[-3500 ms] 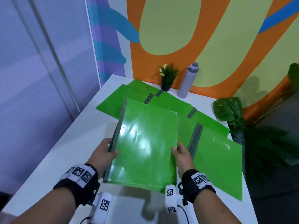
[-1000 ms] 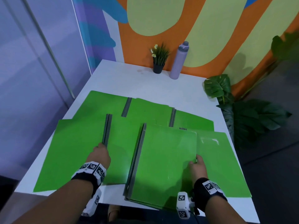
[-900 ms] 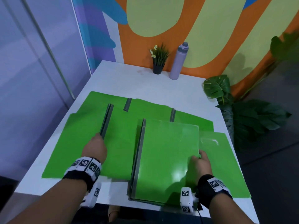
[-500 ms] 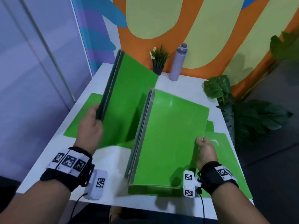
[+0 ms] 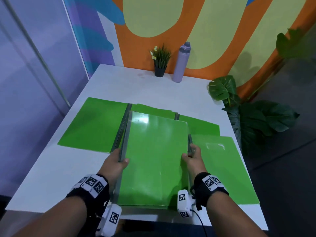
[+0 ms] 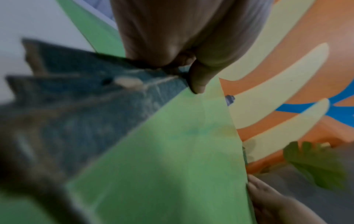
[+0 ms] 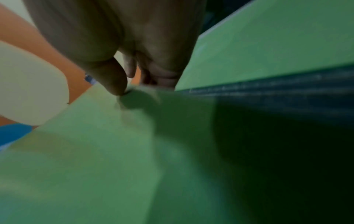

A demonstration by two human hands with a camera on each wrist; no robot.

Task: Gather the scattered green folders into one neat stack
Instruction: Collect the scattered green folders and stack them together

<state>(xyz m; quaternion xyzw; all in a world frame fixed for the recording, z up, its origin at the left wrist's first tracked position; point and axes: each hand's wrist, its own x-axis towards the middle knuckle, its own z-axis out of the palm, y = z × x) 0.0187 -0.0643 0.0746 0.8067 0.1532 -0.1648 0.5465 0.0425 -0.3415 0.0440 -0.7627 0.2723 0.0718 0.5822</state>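
A stack of green folders [image 5: 153,158] with grey spines lies at the near middle of the white table [image 5: 51,177]. My left hand [image 5: 118,161] grips its left spine edge, thumb on top; the left wrist view shows the thumb [image 6: 199,78] pressing the green cover [image 6: 172,151] beside the grey spines. My right hand [image 5: 191,156] pinches the stack's right edge, and its thumb [image 7: 113,78] shows in the right wrist view. More green folders lie flat: one at the left [image 5: 95,124], one at the back right [image 5: 201,127], one at the right [image 5: 222,168].
A small potted plant [image 5: 160,62] and a lilac water bottle [image 5: 181,62] stand at the table's far edge against the painted wall. A leafy floor plant [image 5: 242,113] stands off the table's right side. The stack overhangs the table's near edge.
Half a second ago my left hand held a folder raised upright and the right hand tilted the stack up. Now that folder lies on the stack, and both hands hold its sides.
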